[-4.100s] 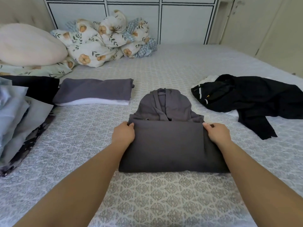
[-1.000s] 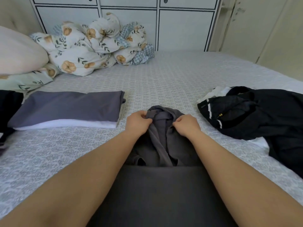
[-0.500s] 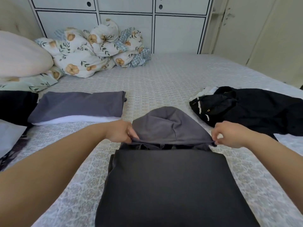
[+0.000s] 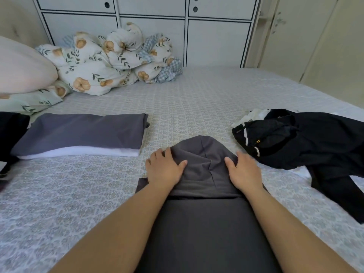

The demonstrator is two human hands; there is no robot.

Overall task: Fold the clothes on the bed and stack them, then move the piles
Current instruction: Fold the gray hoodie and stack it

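A dark grey hoodie (image 4: 204,229) lies folded on the bed in front of me, its hood (image 4: 202,160) spread flat at the far end. My left hand (image 4: 163,168) rests flat on the hood's left side with straight fingers. My right hand (image 4: 244,170) presses flat on the hood's right side. A folded pile (image 4: 78,134), grey on top of white, sits to the left. A heap of unfolded black clothes (image 4: 307,140) lies to the right.
The patterned bedspread (image 4: 187,99) stretches to white cupboards (image 4: 149,30) behind. A crumpled floral duvet (image 4: 110,62) and pillows (image 4: 21,69) sit at the back left. More dark clothing (image 4: 9,133) lies at the left edge.
Half a second ago both hands pinched the hood's edges and pulled it out sideways; now they lie flat on the hood, pressing it down.
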